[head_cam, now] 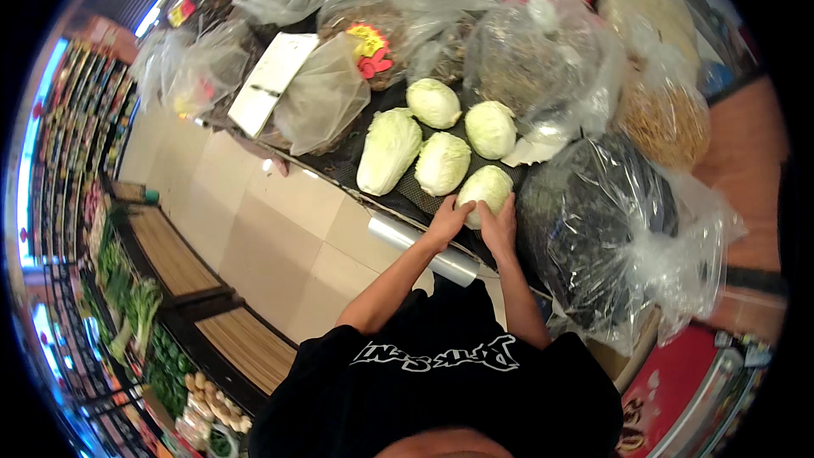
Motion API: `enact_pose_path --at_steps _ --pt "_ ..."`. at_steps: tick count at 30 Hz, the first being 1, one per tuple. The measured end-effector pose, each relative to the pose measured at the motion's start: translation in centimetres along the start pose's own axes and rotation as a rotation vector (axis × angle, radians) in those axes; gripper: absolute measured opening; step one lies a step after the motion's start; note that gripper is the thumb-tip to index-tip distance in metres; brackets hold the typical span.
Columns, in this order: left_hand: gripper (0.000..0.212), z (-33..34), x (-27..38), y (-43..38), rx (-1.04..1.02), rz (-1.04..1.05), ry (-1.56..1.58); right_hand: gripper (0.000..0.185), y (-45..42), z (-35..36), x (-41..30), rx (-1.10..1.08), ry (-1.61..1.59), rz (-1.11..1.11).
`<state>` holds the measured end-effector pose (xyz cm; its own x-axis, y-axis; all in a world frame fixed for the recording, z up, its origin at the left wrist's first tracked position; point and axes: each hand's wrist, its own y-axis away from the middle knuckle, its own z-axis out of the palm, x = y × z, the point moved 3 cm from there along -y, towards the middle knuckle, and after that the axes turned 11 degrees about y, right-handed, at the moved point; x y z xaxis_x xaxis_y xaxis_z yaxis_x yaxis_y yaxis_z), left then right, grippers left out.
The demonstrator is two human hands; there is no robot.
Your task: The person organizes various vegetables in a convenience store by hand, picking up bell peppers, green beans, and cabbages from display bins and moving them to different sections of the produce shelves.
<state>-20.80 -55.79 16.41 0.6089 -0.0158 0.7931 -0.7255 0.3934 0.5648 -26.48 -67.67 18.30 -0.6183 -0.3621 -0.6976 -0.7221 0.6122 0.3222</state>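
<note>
My left hand [450,221] and my right hand [498,224] hold a pale green napa cabbage [486,192] from both sides, at the near edge of a stand covered with black mesh [407,196]. Its lower part is partly hidden by my fingers. Just beyond it lie a rounder cabbage [443,164] and another [490,130] farther right. A long cabbage [389,151] lies at the left, and one more [434,103] at the back. A loose pale leaf [538,145] rests to the right of the group.
A large clear bag of dark goods [594,229] stands close on the right. Bags of dried goods [534,54] line the back. A white pad with a pen [273,84] lies on the left. A roll of clear film [423,249] hangs at the front edge. Vegetable shelves [168,356] stand across the aisle.
</note>
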Motion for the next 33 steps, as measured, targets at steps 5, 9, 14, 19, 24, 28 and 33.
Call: enact_pose_path --at_steps 5,9,14,19,24,28,33 --pt "0.058 0.5 0.5 0.9 0.009 0.045 0.012 0.088 0.1 -0.3 -0.3 -0.037 -0.092 -0.070" --pt "0.056 0.4 1.6 4.1 -0.036 0.259 -0.070 0.086 0.6 -1.2 -1.2 -0.082 -0.095 -0.100" --pt "0.064 -4.6 -3.1 12.6 0.109 0.327 0.015 0.088 3.3 -0.3 -3.7 -0.013 0.140 -0.372" --pt "0.053 -13.2 -12.3 24.3 0.458 0.203 0.243 0.086 10.1 2.6 -6.6 -0.124 0.148 -0.713" --pt "0.049 -16.5 -26.4 40.2 1.043 0.211 0.441 0.083 20.8 8.6 -5.8 -0.426 0.154 -1.050" --pt "0.045 -12.3 -37.5 51.2 1.405 0.223 0.673 0.076 32.6 10.9 -3.5 -0.973 0.321 -1.148" --pt "0.041 -1.1 -45.4 58.1 1.664 0.327 1.040 0.075 45.9 11.2 3.7 -1.557 0.928 -1.827"
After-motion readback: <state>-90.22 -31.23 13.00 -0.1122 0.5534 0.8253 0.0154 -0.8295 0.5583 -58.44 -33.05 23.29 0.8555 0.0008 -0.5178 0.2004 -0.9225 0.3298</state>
